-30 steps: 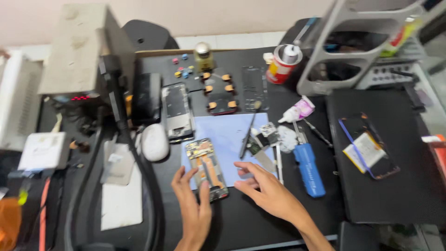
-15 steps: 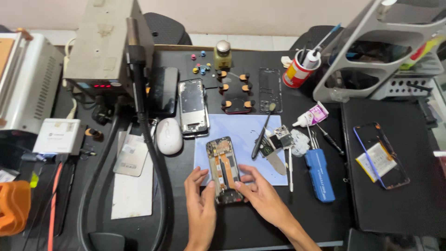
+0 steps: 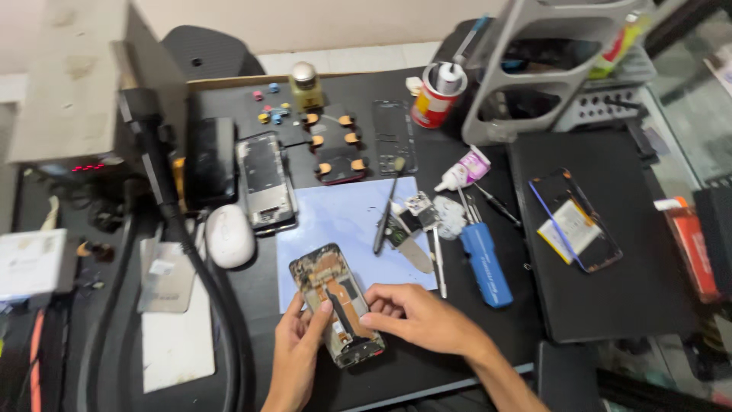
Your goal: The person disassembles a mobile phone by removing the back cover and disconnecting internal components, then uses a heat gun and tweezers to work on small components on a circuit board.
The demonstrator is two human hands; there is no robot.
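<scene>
An opened phone (image 3: 335, 301) with its back cover off lies at the near edge of a pale blue mat (image 3: 347, 221), its boards and flex cable showing. My left hand (image 3: 297, 347) grips the phone's left edge, thumb resting on the lower part. My right hand (image 3: 423, 320) lies to the phone's right, its fingertips curled onto the lower right of the phone's inside. No tool shows in either hand.
On the mat lie a brush (image 3: 387, 206), a metal spatula (image 3: 412, 252) and small parts. A blue screwdriver (image 3: 485, 263), a glue tube (image 3: 463, 172), another stripped phone (image 3: 264, 179), a white mouse (image 3: 229, 235), a red cup (image 3: 437, 95) and a hose (image 3: 198, 267) surround it.
The view has swung so the bench appears shifted. Both hands have closed in on the opened phone; a second ago the right hand lay flat beside it.
</scene>
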